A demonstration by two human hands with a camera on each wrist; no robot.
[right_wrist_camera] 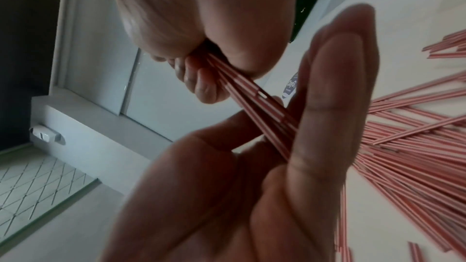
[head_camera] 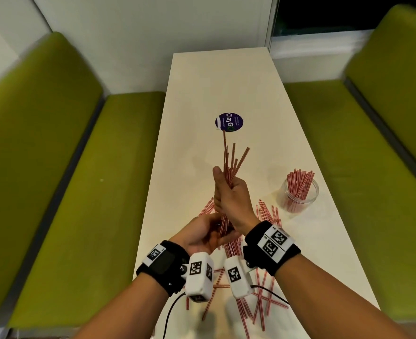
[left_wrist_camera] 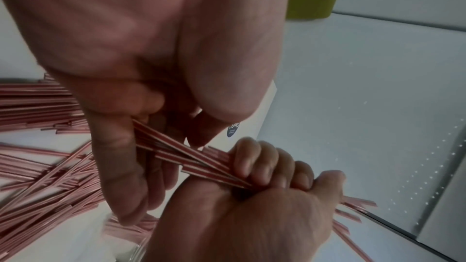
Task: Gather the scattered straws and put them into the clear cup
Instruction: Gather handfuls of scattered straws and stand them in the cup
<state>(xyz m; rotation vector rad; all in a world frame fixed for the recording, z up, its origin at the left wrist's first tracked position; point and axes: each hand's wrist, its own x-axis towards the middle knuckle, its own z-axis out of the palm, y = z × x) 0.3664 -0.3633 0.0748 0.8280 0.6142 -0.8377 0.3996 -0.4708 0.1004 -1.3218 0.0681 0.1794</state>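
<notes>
My right hand [head_camera: 229, 192] grips a bundle of red-and-white striped straws [head_camera: 231, 162] upright above the table's middle, their tops fanned out. Just below, my left hand [head_camera: 209, 233] lies palm up and holds the bundle's lower ends between thumb and fingers [left_wrist_camera: 118, 166]. The bundle [left_wrist_camera: 201, 160] runs from one hand into the other [right_wrist_camera: 254, 105]. The clear cup [head_camera: 283, 195] stands to the right with several straws in it. Loose straws [head_camera: 258, 307] lie crossed on the table under my wrists and beside the cup [head_camera: 268, 211].
The narrow white table [head_camera: 226, 81] runs away from me between two green benches [head_camera: 79, 179] [head_camera: 349, 155]. A round dark sticker [head_camera: 229, 122] lies flat beyond the bundle. Cables hang from the wrist cameras near the table's front edge.
</notes>
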